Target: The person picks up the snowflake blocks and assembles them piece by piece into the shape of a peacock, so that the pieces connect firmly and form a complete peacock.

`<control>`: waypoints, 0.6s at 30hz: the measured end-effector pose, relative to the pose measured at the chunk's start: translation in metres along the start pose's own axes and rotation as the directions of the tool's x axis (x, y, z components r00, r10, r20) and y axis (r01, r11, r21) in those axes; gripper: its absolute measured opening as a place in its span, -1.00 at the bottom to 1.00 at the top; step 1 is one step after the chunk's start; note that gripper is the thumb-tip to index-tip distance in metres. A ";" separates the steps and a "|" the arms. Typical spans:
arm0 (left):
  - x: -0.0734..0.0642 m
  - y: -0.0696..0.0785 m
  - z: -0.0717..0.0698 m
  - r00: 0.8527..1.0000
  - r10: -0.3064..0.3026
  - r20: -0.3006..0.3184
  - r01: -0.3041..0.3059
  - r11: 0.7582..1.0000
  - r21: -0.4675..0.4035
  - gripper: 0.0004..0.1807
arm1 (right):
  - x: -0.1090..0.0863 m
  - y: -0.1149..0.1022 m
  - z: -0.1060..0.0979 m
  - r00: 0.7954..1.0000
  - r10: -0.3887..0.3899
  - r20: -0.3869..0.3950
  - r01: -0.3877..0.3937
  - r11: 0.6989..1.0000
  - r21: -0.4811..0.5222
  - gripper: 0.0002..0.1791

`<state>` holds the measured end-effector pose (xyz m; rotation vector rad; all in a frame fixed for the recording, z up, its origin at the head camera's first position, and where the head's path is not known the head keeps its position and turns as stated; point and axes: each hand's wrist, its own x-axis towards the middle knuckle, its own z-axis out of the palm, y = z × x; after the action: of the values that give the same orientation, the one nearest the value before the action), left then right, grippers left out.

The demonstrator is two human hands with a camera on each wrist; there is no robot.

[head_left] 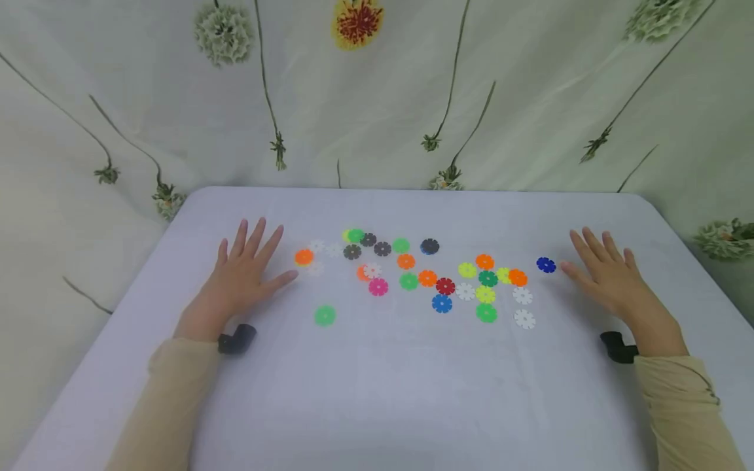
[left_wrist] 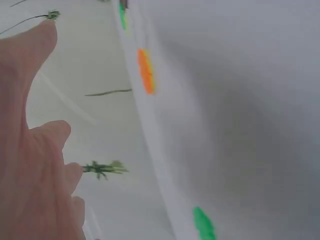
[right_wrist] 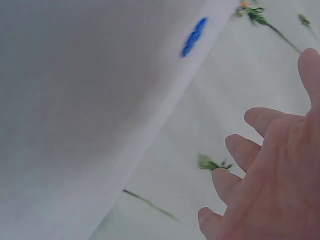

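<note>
Both hands have their fingers spread and hold nothing. My left hand [head_left: 238,281] is at the left of the table, nearest an orange notched disc [head_left: 304,256] with yellow showing at its edge. On the other side, my right hand [head_left: 609,278] has its thumb close to a dark blue disc [head_left: 546,265], apart from it. Between the hands lie several flat snowflake-like discs in many colours, among them a pink disc [head_left: 378,287], a red disc [head_left: 446,286] and a light green disc [head_left: 325,315]. Some overlap. In the right wrist view the blue disc [right_wrist: 194,37] appears edge-on.
A white table [head_left: 406,392] with rounded far corners carries the discs. Behind it hangs a pale cloth [head_left: 365,111] printed with flowers and stems. Dark wrist-worn devices show at the left wrist [head_left: 238,339] and the right wrist [head_left: 618,347].
</note>
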<state>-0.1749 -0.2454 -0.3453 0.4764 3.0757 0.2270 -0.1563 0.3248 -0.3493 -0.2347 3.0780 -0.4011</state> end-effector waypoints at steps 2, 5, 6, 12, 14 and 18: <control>-0.002 0.007 -0.006 0.998 0.048 -0.031 -0.049 0.998 -0.034 -0.03 | -0.004 -0.008 -0.005 0.999 -0.036 -0.016 0.037 0.999 0.035 -0.19; -0.009 0.021 -0.013 0.992 0.117 -0.036 -0.122 0.978 -0.172 -0.06 | -0.012 -0.024 -0.008 0.994 -0.102 -0.026 0.105 0.981 0.161 -0.26; -0.011 0.026 -0.014 0.990 0.136 -0.022 -0.137 0.960 -0.246 -0.07 | -0.014 -0.030 -0.008 0.991 -0.127 -0.036 0.132 0.966 0.221 -0.31; -0.019 0.039 0.004 0.973 0.217 0.083 -0.112 0.749 -0.653 -0.32 | -0.012 -0.051 0.017 0.973 -0.224 -0.048 0.204 0.748 0.632 -0.58; -0.018 0.038 0.015 0.962 0.254 0.102 -0.107 0.690 -0.716 -0.39 | -0.010 -0.057 0.026 0.980 -0.198 0.011 0.131 0.689 0.713 -0.58; -0.017 0.035 0.036 0.955 0.262 0.139 -0.094 0.712 -0.696 -0.45 | -0.008 -0.061 0.042 0.981 -0.189 0.052 0.090 0.668 0.738 -0.61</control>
<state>-0.1473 -0.2128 -0.3754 0.6819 2.4477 1.1700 -0.1374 0.2569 -0.3741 -0.4350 2.4984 -1.5100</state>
